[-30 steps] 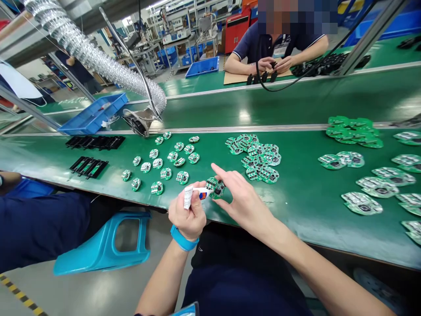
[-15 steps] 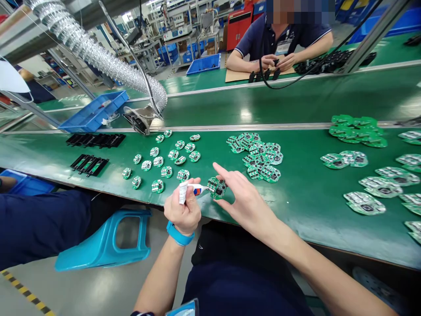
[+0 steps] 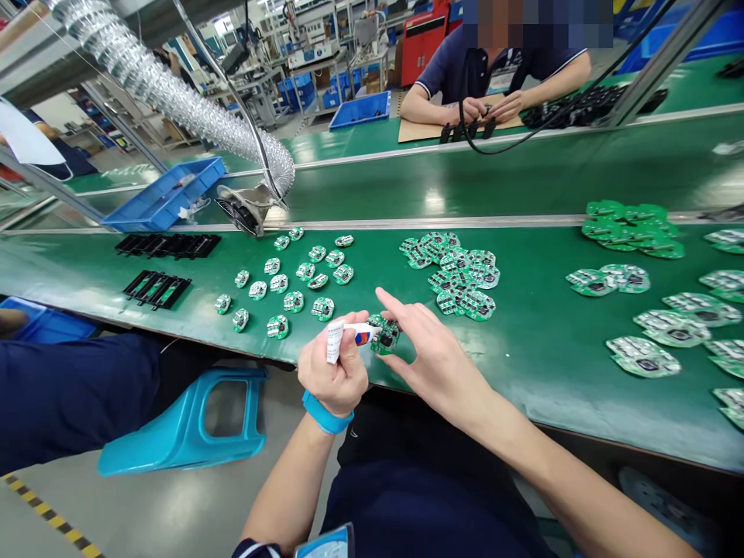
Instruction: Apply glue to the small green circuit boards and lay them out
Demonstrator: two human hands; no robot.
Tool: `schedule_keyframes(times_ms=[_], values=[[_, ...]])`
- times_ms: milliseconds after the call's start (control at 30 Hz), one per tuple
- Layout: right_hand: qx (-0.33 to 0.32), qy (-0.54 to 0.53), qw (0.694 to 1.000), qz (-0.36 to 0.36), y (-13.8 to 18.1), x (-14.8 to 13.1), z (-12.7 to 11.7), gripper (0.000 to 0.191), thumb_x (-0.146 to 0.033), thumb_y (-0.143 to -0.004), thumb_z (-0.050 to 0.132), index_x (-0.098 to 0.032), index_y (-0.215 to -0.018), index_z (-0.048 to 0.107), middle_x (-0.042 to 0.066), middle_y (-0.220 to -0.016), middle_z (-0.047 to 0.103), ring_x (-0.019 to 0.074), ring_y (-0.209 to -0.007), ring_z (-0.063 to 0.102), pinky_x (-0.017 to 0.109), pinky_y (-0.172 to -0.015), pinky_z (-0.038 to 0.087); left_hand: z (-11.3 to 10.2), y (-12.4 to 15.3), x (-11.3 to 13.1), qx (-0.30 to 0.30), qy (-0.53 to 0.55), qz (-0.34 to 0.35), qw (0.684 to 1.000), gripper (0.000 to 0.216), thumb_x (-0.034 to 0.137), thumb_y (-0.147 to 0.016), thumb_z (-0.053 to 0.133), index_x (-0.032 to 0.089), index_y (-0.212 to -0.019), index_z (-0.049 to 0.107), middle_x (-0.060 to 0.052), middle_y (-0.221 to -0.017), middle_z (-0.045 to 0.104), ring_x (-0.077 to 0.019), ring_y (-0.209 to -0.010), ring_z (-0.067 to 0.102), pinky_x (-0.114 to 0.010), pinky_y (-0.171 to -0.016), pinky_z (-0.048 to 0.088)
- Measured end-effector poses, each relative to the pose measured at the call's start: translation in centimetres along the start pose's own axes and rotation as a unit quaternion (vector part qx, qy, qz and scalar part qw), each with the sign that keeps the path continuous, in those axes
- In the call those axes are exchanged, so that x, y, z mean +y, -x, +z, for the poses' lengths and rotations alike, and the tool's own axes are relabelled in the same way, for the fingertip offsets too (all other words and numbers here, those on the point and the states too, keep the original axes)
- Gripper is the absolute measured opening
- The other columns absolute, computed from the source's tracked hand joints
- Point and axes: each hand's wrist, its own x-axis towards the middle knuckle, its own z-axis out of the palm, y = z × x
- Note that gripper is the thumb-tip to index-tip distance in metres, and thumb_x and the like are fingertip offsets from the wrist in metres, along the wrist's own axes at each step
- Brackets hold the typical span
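Note:
My left hand (image 3: 334,360) is closed around a white tube (image 3: 361,333) with orange and blue print, its tail end rolled up. The tube's nozzle reaches the left part of a round green circuit board (image 3: 384,339) at the near edge of the bench. My right hand (image 3: 433,353) grips that board at its right side, thumb below and fingers above, with the index finger stretched out over it. Left of my hands, several small round boards (image 3: 294,302) are spread out singly. Right of them lies a pile of overlapping boards (image 3: 465,279).
More boards (image 3: 674,329) lie at the right. Black frames (image 3: 156,289) and a blue tray (image 3: 166,195) are at the left, beside a silver duct hose (image 3: 186,101). A co-worker (image 3: 494,77) sits across the bench. A blue stool (image 3: 191,426) stands below, left.
My left hand has moved slightly right with the tube, bringing the nozzle further over the board. My right hand has hardly moved.

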Motion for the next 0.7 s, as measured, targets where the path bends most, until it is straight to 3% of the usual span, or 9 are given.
schedule_keyframes(times_ms=[367,500,700], values=[[-0.006,-0.002,1.000,0.012,0.3,0.0,-0.2,0.093,-0.006,-0.091,0.062,-0.031,-0.170,0.019,0.009,-0.116,0.066,0.0303,-0.110,0.063,0.050,-0.095,0.059,0.4,-0.3,-1.4,0.029,-0.033,-0.002,0.999,0.018,0.029,-0.104,0.061,0.013,-0.104,0.070,-0.008,-0.081,0.081,-0.0192,-0.068,0.078,-0.028,-0.065,0.060],[-0.012,-0.007,1.000,0.014,0.3,0.0,-0.1,0.096,-0.006,-0.090,0.063,-0.032,-0.170,0.016,0.010,-0.118,0.065,0.0311,-0.112,0.063,0.052,-0.097,0.058,0.2,-0.2,-0.8,0.039,-0.005,-0.019,0.999,0.017,0.028,-0.104,0.061,0.013,-0.104,0.069,-0.008,-0.082,0.081,-0.0188,-0.068,0.078,-0.029,-0.066,0.060],[-0.011,-0.018,1.000,0.015,0.2,0.0,0.0,0.098,-0.004,-0.089,0.063,-0.033,-0.170,0.015,0.010,-0.119,0.064,0.0306,-0.112,0.062,0.051,-0.098,0.058,0.2,0.6,0.9,-0.003,0.026,-0.047,0.999,0.020,0.032,-0.105,0.058,0.015,-0.107,0.068,-0.008,-0.085,0.081,-0.0195,-0.069,0.078,-0.030,-0.065,0.062]])
